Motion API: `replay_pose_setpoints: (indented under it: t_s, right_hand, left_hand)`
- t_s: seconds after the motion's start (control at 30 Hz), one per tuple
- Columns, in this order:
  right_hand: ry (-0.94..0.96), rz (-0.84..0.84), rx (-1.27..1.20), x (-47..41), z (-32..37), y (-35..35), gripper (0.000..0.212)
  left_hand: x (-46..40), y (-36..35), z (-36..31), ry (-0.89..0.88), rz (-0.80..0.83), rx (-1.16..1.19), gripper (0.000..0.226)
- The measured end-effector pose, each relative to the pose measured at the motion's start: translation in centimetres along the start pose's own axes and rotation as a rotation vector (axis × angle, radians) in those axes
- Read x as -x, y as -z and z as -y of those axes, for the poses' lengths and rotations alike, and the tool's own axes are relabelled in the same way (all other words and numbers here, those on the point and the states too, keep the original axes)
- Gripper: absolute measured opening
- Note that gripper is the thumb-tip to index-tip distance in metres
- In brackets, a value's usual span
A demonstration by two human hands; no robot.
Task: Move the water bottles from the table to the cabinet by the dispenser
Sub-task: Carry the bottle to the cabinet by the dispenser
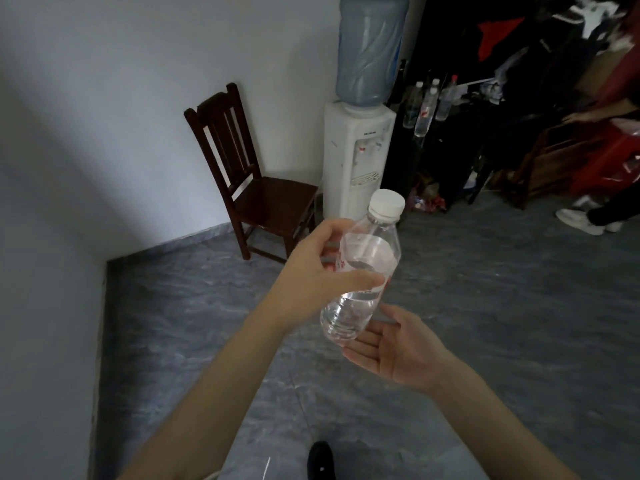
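Note:
A clear plastic water bottle [363, 271] with a white cap and a red-and-white label tilts in mid-air in front of me. My left hand [318, 271] is closed around its middle. Just under and beside the bottle's base my right hand [391, 344] lies palm up with fingers spread; whether it touches the bottle is unclear. The white water dispenser [356, 157] with a blue jug stands ahead against the wall. Right of it is a dark cabinet [450, 154] with several bottles [427, 105] standing on its top.
A dark wooden chair [256, 181] stands left of the dispenser by the wall. Clothes hang at the upper right. Another person's white shoes [585, 220] and red garment are at the right edge. Grey tiled floor stretches between me and the cabinet. My dark shoe [320, 459] shows below.

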State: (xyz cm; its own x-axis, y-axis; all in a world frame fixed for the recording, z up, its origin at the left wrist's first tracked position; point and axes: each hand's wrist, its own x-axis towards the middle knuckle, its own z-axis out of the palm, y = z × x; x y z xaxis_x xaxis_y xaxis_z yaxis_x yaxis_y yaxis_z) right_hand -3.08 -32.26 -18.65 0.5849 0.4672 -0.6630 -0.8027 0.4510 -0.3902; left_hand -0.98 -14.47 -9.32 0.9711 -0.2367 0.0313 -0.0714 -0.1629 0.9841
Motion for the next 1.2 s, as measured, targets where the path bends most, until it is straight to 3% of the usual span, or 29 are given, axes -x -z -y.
replay_pose_setpoints:
  t_s: [0.43,0.87,1.2]
  right_hand:
    - [0.007,-0.032,-0.024,-8.2,15.4,3.1,0.059]
    - [-0.003,-0.031,0.014,-15.0,35.3,7.9,0.059]
    - [-0.053,-0.047,0.043,-21.1,44.5,8.8,0.058]
  left_hand:
    - [-19.0,-1.1,2.3,0.046,0.053,-0.043,0.062]
    - [-38.8,-5.7,1.9,0.034,-0.028,-0.055,0.062]
    - [-49.9,-5.7,3.4,0.083,-0.026,-0.087,0.062]
